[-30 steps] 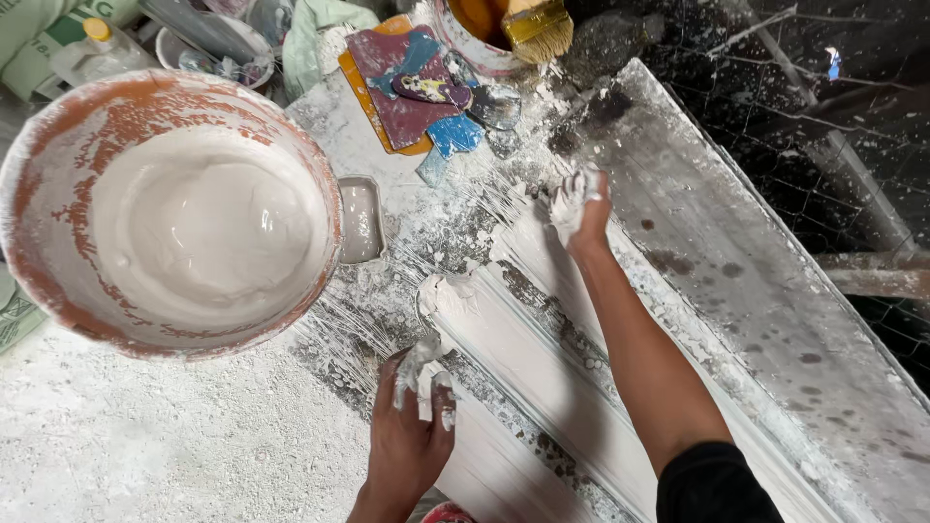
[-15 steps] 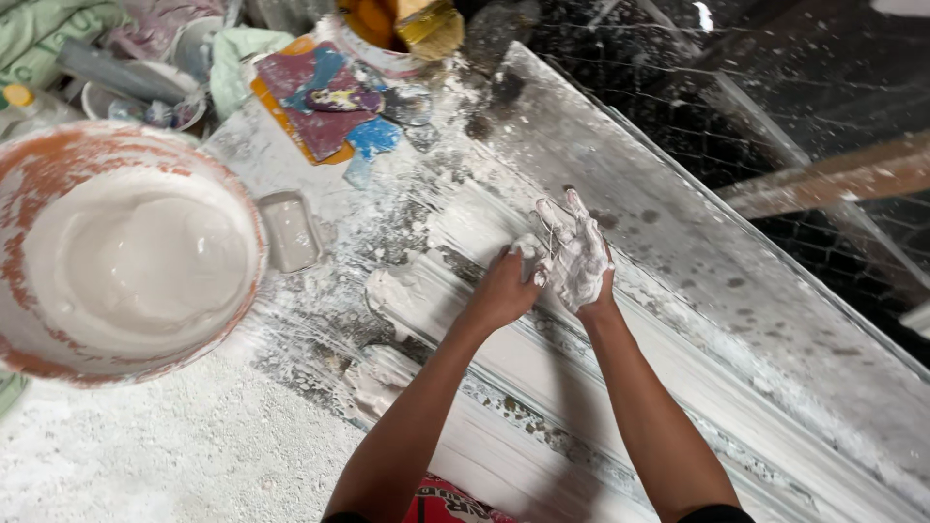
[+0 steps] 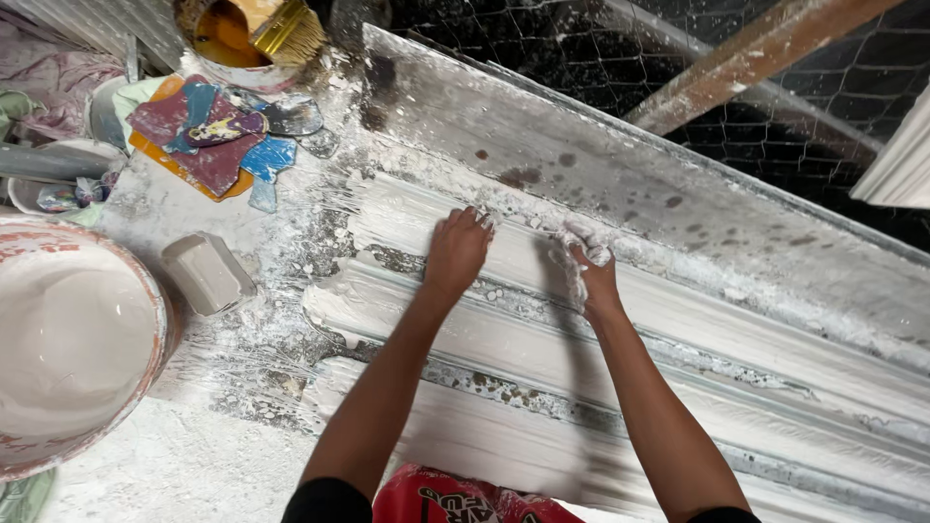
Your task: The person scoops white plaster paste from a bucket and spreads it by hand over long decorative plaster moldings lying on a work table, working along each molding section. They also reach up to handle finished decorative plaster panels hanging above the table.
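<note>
Both hands spread wet white plaster along a long ribbed moulding.

Nearest is a red cloth (image 3: 455,499) under the forearms. The left hand (image 3: 457,250) lies flat on the plaster moulding (image 3: 678,320), fingers spread narrowly. Just beside it the right hand (image 3: 586,266) is plaster-coated and curled; whether it grips a lump I cannot tell. This looks like smoothing the top rib, so the next stroke needs even pressure along the groove. Left of the fingers are a plaster bucket (image 3: 145,300) and a pale block (image 3: 205,273). Beyond the fingertips lie unlabelled coloured scrapers (image 3: 208,136), then a can with a brush (image 3: 286,34).
</note>
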